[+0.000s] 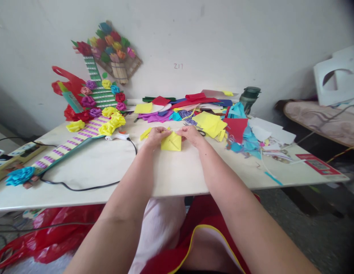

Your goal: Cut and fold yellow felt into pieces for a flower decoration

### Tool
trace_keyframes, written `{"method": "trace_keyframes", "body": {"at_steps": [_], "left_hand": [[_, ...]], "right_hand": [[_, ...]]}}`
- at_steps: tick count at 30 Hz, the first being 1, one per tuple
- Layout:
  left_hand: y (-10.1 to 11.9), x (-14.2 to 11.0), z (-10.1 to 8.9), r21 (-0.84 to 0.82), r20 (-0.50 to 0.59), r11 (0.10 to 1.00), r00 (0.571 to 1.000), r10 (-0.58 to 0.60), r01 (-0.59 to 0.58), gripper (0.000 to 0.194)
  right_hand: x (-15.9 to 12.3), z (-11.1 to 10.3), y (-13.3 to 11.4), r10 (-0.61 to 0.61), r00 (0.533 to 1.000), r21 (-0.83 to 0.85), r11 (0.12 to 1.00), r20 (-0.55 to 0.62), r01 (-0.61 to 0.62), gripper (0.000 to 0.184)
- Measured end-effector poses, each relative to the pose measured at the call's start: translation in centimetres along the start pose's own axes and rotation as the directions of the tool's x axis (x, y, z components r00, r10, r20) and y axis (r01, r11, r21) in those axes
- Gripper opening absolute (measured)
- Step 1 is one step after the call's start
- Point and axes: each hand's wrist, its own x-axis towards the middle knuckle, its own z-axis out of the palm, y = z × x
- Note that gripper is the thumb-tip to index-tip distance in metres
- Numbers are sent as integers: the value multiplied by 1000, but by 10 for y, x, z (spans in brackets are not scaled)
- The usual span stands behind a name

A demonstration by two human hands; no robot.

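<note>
A small yellow crepe paper square (171, 144) is held upright over the middle of the table. A thin stick or wire lies slantwise across its near face. My left hand (157, 136) pinches the upper left corner, while my right hand (192, 136) pinches the upper right corner. Just behind my left hand are some yellow paper pieces (145, 133). Past my right hand lies a stack of yellow paper sheets (210, 123), with the dark handle of scissors (201, 133) showing partly beside it.
On the left, a guitar-shaped craft (97, 95) with paper flowers leans over the table. A white glue gun (117, 136) trails a black cord. Coloured paper (194, 99) is heaped at the back, near a dark green bottle (249, 99). Scraps (247, 140) cover the right side.
</note>
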Motion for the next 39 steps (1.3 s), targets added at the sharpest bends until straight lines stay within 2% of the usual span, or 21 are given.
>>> {"method": "trace_keyframes", "body": {"at_steps": [4, 9, 15, 19, 23, 31, 34, 39], "left_hand": [[0, -1, 1, -11, 36, 999, 999, -37, 37, 33], [1, -1, 3, -6, 49, 1000, 999, -6, 7, 31], [4, -3, 1, -60, 64, 998, 998, -10, 14, 35], [3, -2, -2, -43, 36, 999, 999, 35, -33, 36], [2, -1, 0, -5, 31, 997, 997, 73, -73, 38], [3, -3, 1, -18, 69, 1000, 997, 27, -25, 38], [1, -1, 1, -27, 73, 1000, 997, 5, -3, 37], [4, -3, 3, -20, 46, 999, 999, 27, -26, 38]], "right_hand": [[1, 1, 1, -39, 999, -18, 999, -3, 39, 14], [-1, 3, 1, -30, 999, -18, 999, 23, 30, 12], [0, 4, 0, -50, 999, -25, 998, -19, 49, 14], [1, 3, -1, -39, 999, -14, 999, -36, 38, 13], [0, 4, 1, -30, 1000, 5, 1000, 3, 30, 11], [4, 5, 5, -120, 992, -59, 991, -35, 118, 12], [3, 5, 3, -96, 994, -48, 994, -43, 94, 13], [-2, 6, 0, -33, 998, -13, 999, 49, 34, 15]]}}
